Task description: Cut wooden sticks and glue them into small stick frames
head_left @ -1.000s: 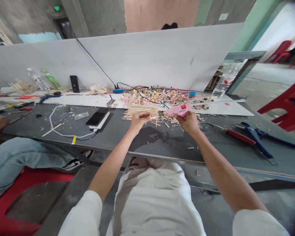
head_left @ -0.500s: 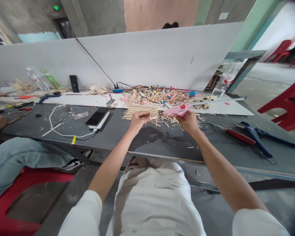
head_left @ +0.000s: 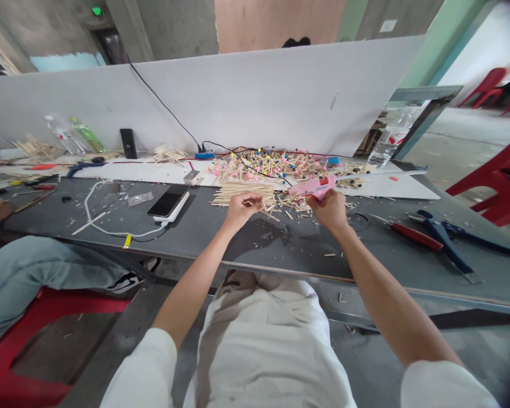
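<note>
My right hand (head_left: 330, 208) grips a pink glue gun (head_left: 313, 187), its nozzle pointing left toward the other hand. My left hand (head_left: 240, 207) pinches a small piece made of thin wooden sticks (head_left: 267, 207) just above the grey table (head_left: 280, 243). Right behind both hands lies a flat bundle of plain wooden sticks (head_left: 242, 192). Farther back sits a heap of stick pieces with pink, blue and yellow beads (head_left: 272, 165) on a white board (head_left: 391, 190).
A phone on a white power bank (head_left: 169, 202) with a white cable (head_left: 106, 224) lies left of my hands. Red-handled pliers (head_left: 412, 233) and blue-handled cutters (head_left: 446, 241) lie at the right. A water bottle (head_left: 386, 144) stands at the back right. Another person (head_left: 29, 272) sits on a red chair at the left.
My right hand has lifted the glue gun slightly up and to the right. My left hand has barely shifted, still holding the stick piece.
</note>
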### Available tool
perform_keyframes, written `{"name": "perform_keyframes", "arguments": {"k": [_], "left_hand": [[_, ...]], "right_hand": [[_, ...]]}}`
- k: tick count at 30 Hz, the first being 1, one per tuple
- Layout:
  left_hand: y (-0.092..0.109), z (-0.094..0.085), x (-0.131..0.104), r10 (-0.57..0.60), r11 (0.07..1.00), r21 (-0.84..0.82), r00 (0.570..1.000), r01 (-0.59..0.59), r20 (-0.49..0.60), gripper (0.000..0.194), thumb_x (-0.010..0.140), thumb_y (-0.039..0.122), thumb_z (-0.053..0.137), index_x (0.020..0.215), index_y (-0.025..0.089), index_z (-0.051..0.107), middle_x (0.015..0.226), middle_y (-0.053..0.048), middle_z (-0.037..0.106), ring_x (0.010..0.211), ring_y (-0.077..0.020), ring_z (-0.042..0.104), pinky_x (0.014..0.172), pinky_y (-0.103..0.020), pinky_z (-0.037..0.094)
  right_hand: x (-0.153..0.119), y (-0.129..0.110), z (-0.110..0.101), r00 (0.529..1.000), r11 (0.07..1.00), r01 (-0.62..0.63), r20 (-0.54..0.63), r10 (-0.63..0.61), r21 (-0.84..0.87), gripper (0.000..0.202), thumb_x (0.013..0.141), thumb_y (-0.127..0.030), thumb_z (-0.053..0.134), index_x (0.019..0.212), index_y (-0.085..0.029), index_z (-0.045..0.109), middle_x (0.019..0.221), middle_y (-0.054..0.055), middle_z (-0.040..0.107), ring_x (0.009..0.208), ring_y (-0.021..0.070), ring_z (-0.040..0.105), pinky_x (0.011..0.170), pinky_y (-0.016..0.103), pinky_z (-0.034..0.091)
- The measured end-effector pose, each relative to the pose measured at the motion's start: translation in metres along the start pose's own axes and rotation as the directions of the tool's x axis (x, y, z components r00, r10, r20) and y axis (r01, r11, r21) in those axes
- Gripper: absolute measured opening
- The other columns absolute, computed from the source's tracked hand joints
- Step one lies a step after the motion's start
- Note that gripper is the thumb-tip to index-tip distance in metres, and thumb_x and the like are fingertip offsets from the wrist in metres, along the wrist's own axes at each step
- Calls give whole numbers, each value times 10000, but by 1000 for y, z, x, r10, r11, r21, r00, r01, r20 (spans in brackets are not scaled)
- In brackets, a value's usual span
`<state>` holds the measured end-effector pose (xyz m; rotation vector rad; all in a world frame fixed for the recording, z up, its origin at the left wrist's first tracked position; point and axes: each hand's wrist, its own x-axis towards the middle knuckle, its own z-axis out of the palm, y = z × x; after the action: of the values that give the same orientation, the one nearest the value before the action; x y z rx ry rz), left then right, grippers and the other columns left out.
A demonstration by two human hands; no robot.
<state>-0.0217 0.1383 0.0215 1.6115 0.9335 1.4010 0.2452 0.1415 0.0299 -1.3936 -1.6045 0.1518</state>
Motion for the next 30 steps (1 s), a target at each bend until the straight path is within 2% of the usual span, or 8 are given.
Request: {"name": "perform_keyframes", "arguments": {"k": [5, 12, 17, 22, 26, 30], "left_hand": [[3, 2, -3, 45, 999, 23, 999, -45, 12, 349, 668, 389, 808, 885, 125, 737, 806, -79, 709, 699, -164, 651, 635, -270, 506], [4, 2, -3, 121, 983, 132, 992, -125, 41, 214, 736, 309, 744, 872, 143, 742, 795, -78, 713, 702, -164, 654, 604, -253, 468], [5, 2, -2, 165, 964, 202, 984, -174, 63, 167, 736, 266, 733, 857, 152, 745, 856, -85, 723, 739, -166, 651, 590, -245, 445], [9, 2, -4, 160, 960, 212, 980, -182, 115, 156, 745, 256, 721, 862, 157, 749, 875, -88, 725, 751, -168, 654, 591, -245, 445], [9, 3, -5, 144, 965, 197, 977, -174, 155, 161, 741, 243, 719, 874, 158, 753, 869, -84, 723, 733, -163, 652, 598, -248, 449], [7, 3, -4, 152, 963, 198, 977, -180, 151, 156, 741, 229, 716, 872, 155, 756, 858, -82, 721, 720, -156, 645, 596, -245, 447]], "right_hand": [[0, -5, -4, 996, 993, 88, 20, -86, -81, 313, 651, -333, 565, 449, -223, 352, 387, -32, 352, 411, 91, 316, 451, 262, 252], [1, 2, -4, 993, 986, 115, 39, -111, -124, 233, 643, -319, 569, 486, -197, 448, 434, -10, 436, 442, 123, 413, 471, 258, 291], [2, 9, -1, 996, 990, 67, 63, -60, -125, 223, 634, -327, 590, 500, -197, 468, 446, 4, 466, 444, 140, 439, 473, 266, 310], [2, 10, 0, 997, 989, 7, 79, 4, -148, 213, 616, -343, 612, 526, -194, 490, 467, 7, 498, 465, 150, 468, 473, 264, 322], [3, 10, 0, 993, 983, 7, 115, 14, -181, 220, 627, -340, 615, 525, -185, 497, 475, 8, 505, 483, 154, 492, 482, 263, 321], [4, 13, 0, 992, 985, 8, 124, 13, -170, 202, 630, -332, 621, 552, -172, 527, 496, 11, 524, 494, 155, 501, 486, 261, 324]]}}
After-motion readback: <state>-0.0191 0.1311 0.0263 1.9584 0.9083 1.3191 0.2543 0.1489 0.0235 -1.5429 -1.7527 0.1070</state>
